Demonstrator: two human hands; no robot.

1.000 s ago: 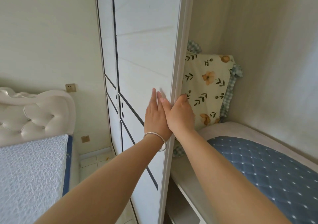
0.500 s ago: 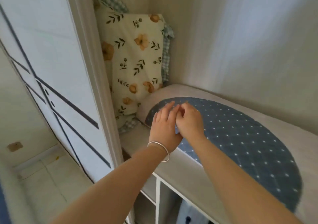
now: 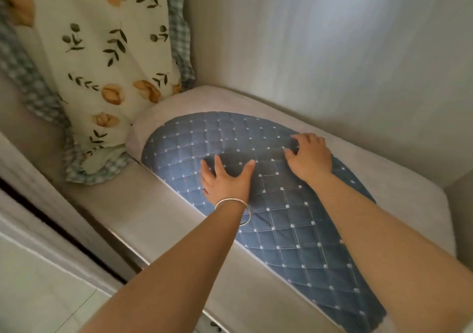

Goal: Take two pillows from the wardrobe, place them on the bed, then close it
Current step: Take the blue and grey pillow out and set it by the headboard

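Observation:
A long pillow with a blue quilted top point(image 3: 281, 220) and a pale grey border lies flat on the wardrobe shelf point(image 3: 122, 204). My left hand point(image 3: 227, 179), a bangle on its wrist, rests on the blue fabric with fingers spread. My right hand point(image 3: 309, 156) lies further back on the same pillow, fingers bent and pressing into the fabric. A cream floral pillow with a blue checked frill point(image 3: 102, 58) stands upright against the back left corner, touching the blue pillow's end.
The wardrobe's pale back wall point(image 3: 332, 51) rises right behind the pillows. The sliding door's edge and dark track point(image 3: 51, 220) run along the lower left. Tiled floor point(image 3: 38, 294) shows at the bottom left.
My hands left the sliding door's edge, reached into the wardrobe and spread apart onto the blue pillow. The view swung right and down, so the bed is out of sight.

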